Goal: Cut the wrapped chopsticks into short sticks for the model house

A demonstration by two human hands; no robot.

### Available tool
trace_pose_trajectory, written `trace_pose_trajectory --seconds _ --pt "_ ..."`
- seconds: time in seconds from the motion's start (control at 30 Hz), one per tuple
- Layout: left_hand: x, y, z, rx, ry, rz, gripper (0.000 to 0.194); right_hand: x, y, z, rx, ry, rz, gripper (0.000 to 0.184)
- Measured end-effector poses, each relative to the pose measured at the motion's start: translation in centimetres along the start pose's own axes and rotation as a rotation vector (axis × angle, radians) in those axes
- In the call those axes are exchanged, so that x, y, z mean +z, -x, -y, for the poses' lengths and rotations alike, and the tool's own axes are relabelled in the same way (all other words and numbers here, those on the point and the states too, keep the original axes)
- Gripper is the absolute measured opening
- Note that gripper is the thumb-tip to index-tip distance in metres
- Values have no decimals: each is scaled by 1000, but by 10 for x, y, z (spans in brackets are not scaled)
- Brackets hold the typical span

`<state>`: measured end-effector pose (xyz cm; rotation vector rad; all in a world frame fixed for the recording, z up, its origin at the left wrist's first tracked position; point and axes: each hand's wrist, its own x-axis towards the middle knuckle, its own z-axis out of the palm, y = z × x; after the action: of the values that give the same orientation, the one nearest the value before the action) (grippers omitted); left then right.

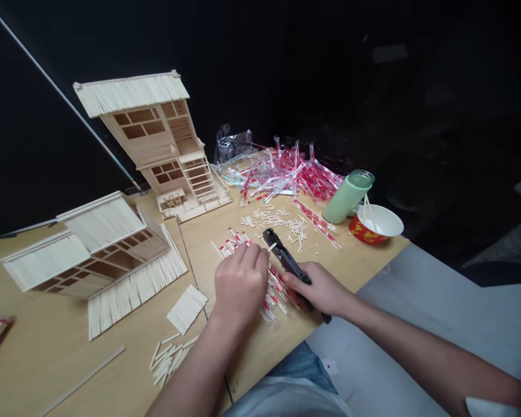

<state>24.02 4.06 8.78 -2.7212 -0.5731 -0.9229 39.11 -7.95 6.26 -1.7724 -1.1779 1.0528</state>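
Note:
My left hand [242, 284] is closed around a thin pale wooden stick [272, 247], most of it hidden by my fingers. Its short tip sticks out toward the black cutter [289, 262], a plier-like tool. My right hand [319, 288] grips the cutter's handles, with its jaws pointing up and left at the stick's end. Beneath both hands lies a spread of sticks in clear wrappers with red print [278, 292]. Beyond the jaws is a scatter of short cut wooden pieces [282, 222].
A two-storey wooden stick house [156, 136] and a lower stick model [113, 255] stand left. Nearby are a slatted panel [187, 308] and cut sticks [169, 362]. Crumpled red-and-clear wrappers [295, 168], a green bottle [348, 197] and a red bowl [371, 233] sit toward the back right.

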Motion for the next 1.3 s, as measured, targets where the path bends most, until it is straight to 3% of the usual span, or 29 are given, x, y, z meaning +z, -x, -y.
trace_pose_trajectory --seconds 0.2,0.5,0.63,0.77,0.87,1.03,1.2,1.3 --pt "15 -14 2 -27 2 -9 18 -12 -11 5 9 84 -28 60" --pt "22 -3 2 -129 35 40 15 -9 -17 2 51 144 -20 66" --pt "20 0 2 -162 45 26 16 -14 -22 -2 13 175 51 69" --pt "22 1 2 -185 50 12 16 -19 -28 -7 0 153 89 62" --pt "28 0 0 -190 47 30 19 -17 -29 -13 47 136 12 55" --pt "37 -2 -5 -193 80 48 19 -9 -25 -26 2 362 -253 55" --pt "42 -7 -5 -205 91 58 20 -10 -35 -32 13 408 -278 57" --pt "43 -10 -2 -250 129 46 21 -22 -45 -28 48 445 -220 57"
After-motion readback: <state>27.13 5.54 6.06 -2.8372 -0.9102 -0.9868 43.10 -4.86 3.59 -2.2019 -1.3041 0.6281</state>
